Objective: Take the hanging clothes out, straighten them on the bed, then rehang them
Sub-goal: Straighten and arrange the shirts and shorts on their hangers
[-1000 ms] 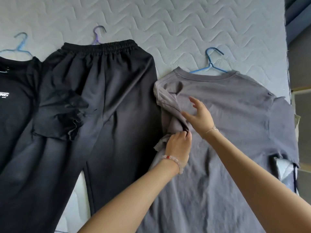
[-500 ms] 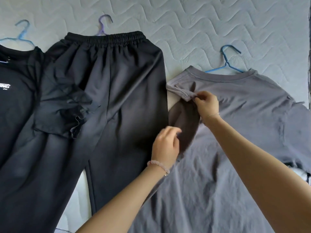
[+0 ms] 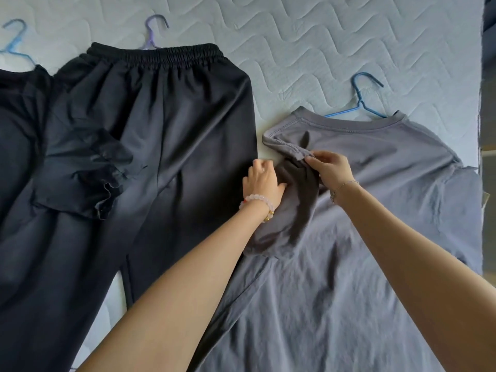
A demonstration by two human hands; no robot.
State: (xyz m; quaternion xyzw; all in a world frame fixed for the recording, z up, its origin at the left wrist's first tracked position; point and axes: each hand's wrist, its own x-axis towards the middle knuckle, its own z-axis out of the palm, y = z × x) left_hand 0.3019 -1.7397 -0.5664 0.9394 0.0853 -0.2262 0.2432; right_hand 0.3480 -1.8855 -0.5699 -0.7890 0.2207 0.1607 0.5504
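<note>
On the bed [image 3: 322,36], the black trousers [image 3: 161,130] lie flat at the left. The grey T-shirt [image 3: 375,251] lies at the right on its blue hanger [image 3: 362,103]. The left hand [image 3: 261,181] rests on the folded-in sleeve [image 3: 295,210], fingers bent at its outer edge; a grip cannot be confirmed. The right hand [image 3: 331,167] pinches the sleeve hem. Recommended: draw the hem outward, clear of the trousers, then smooth the cloth flat from the shoulder.
</note>
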